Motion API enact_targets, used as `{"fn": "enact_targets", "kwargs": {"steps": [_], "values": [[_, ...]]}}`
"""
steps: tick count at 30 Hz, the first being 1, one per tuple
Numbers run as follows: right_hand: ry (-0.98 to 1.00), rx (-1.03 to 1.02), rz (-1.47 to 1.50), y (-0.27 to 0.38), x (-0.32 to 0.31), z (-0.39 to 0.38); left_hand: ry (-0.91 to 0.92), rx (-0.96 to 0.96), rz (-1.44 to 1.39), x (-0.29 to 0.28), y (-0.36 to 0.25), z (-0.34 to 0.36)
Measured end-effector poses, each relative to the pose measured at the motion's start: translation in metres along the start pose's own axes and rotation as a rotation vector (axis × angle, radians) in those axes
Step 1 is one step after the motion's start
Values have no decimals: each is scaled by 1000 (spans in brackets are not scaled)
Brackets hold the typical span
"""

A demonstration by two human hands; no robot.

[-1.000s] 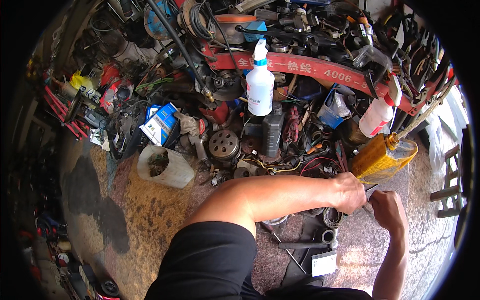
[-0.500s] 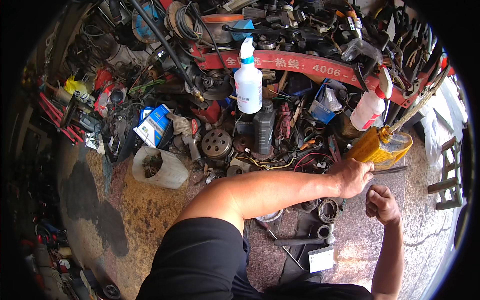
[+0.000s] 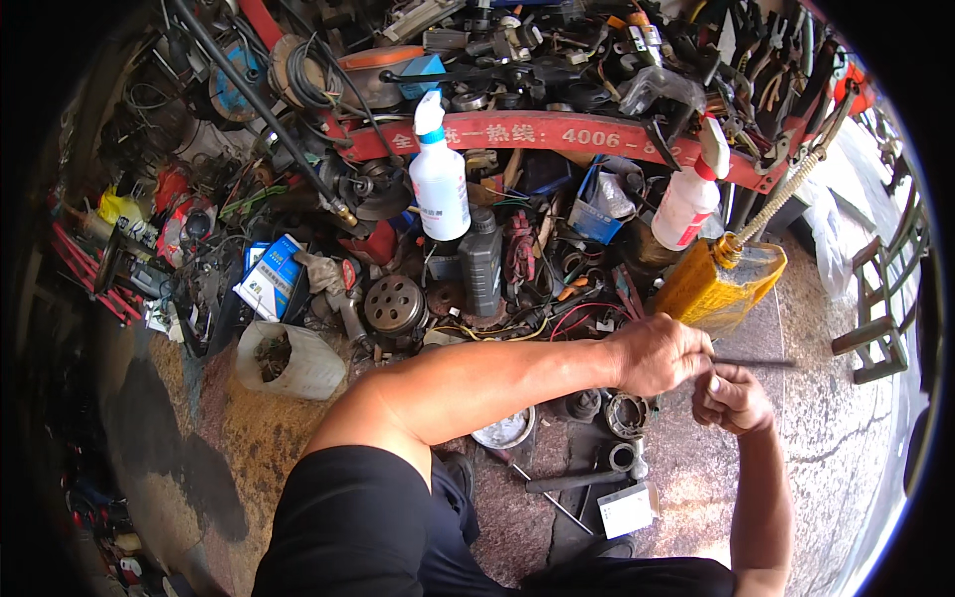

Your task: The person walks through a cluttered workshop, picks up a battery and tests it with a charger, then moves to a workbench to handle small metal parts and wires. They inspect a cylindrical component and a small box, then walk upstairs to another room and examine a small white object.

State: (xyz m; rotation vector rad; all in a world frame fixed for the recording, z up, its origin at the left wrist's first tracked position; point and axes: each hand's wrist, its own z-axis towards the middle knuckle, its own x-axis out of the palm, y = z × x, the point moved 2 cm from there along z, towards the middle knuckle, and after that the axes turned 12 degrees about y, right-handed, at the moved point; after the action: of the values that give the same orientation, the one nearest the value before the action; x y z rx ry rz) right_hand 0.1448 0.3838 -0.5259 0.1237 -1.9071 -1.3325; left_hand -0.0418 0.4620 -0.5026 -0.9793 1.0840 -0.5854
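My left hand [image 3: 665, 353] is closed on a thin dark rod [image 3: 759, 362], which sticks out to the right, just below the yellow plastic jug [image 3: 701, 284]. My right hand [image 3: 729, 400] is just below and right of it, fingers curled and thumb bent, meeting the left fingertips; what it grips, if anything, is hidden. Beneath the hands lie a metal ring part [image 3: 628, 402], a hammer [image 3: 572, 483], a screwdriver [image 3: 510, 467], a round bowl [image 3: 502, 431] and a small white box [image 3: 625, 510].
A cluttered heap of parts and cables backs the work spot, with a red beam [image 3: 522, 133], two spray bottles [image 3: 443, 194] [image 3: 684, 209], a grey bottle [image 3: 481, 267] and a drilled metal drum [image 3: 395, 304]. A cut container [image 3: 298, 365] stands left, a metal frame [image 3: 872, 330] right.
My right hand, apart from the left half a second ago, has come up against it. The rod has swung to point right from the left hand. The whole view has shifted somewhat.
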Motion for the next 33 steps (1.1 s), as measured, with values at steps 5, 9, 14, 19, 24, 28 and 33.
{"fn": "enact_targets", "kwargs": {"steps": [5, 9, 14, 19, 24, 28, 33], "values": [[-261, 52, -462, 16, 17, 18, -67, -311, 375, -2, 9, -1], [-377, 35, -517, 31, 28, 25, -126, -167, 771, -4, 4, -2], [-302, 197, -1556, 33, 26, 22, 266, -245, 725, 1, 15, -2], [-340, 158, -1570, 28, 19, 17, 224, 18, 244, -11, 37, 6], [-409, -20, -1556, 33, 26, 23, 89, -229, -29, -8, 43, 8], [-492, 42, -1434, 31, 28, 27, 82, -412, 287, -7, 25, 2], [-546, -41, -1343, 22, 29, 32, 81, -517, 359, -10, 15, 4]]}}
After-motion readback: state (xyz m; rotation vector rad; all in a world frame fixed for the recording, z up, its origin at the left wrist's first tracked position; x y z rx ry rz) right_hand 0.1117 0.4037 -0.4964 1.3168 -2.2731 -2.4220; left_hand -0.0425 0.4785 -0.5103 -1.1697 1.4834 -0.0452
